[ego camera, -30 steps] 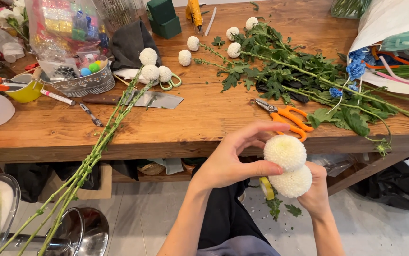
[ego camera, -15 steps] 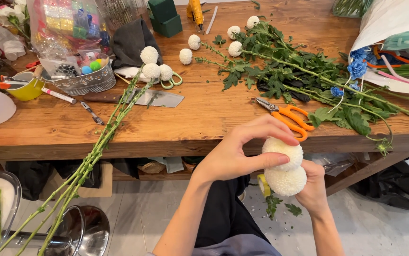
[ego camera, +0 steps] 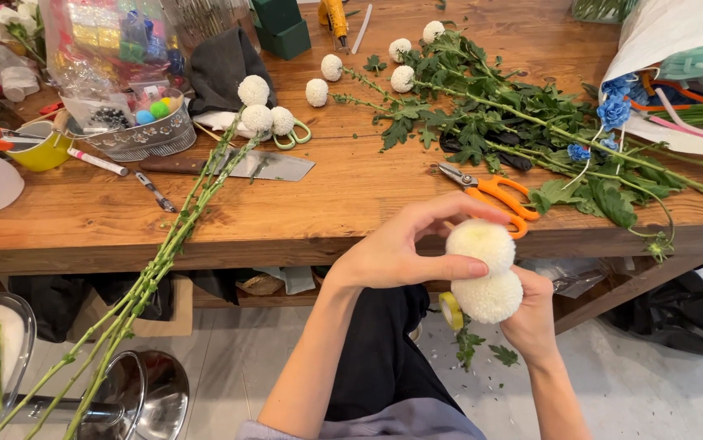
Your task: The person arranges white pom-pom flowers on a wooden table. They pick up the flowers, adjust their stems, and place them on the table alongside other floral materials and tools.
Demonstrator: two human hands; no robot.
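Note:
Two round white pompom flower heads [ego camera: 486, 269] are pressed together, one above the other, in front of the table's near edge. My left hand [ego camera: 400, 248] wraps the upper one with thumb and fingers. My right hand [ego camera: 531, 322] cups the lower one from below and behind. A roll of yellow-green tape [ego camera: 450, 310] shows just under the lower flower head. Orange-handled scissors [ego camera: 494, 193] lie on the wooden table [ego camera: 302, 216] just beyond my hands.
Long green stems with white pompom heads [ego camera: 257, 110] hang off the table's left front. Leafy stems [ego camera: 514, 122], loose white flower heads [ego camera: 319, 91], blue flowers [ego camera: 612, 110], a knife [ego camera: 237, 165], a metal tin [ego camera: 135, 134] and a yellow cup [ego camera: 37, 147] fill the table. A metal stool [ego camera: 135, 395] stands lower left.
Both hands with the two flower heads have shifted slightly, and my left fingers have closed further over the upper head.

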